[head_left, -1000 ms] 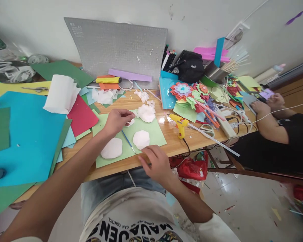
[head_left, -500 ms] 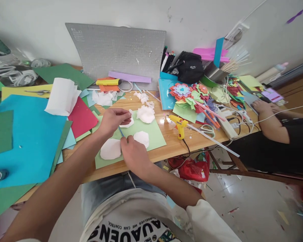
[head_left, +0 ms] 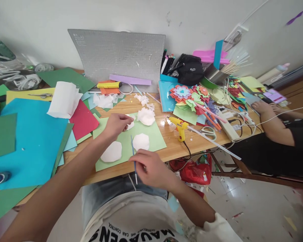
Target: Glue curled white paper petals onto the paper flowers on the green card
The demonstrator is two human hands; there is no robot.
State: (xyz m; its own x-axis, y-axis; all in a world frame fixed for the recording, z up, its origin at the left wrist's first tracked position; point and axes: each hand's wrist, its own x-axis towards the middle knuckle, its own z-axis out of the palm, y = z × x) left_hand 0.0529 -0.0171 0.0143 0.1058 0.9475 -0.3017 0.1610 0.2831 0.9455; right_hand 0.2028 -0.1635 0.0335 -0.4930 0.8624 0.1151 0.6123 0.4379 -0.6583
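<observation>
The right hand is closed in a pinch on a thin blue brush, held over the near edge of the wooden surface with its tip pointing away from the body. The left hand pinches a small white paper piece between thumb and fingertips, above a light green sheet. Two flat white paper discs lie on that sheet, one on each side of the brush, and a crumpled white paper ball sits at its far edge.

Right of the sheet stands a yellow glue gun. A grey cutting mat leans on the wall behind; beside it is a black pouch with white lettering too small to read. The person's white shirt shows, upside down, "WE CAN CONTROL". At the far right another person's hand rests on the surface.
</observation>
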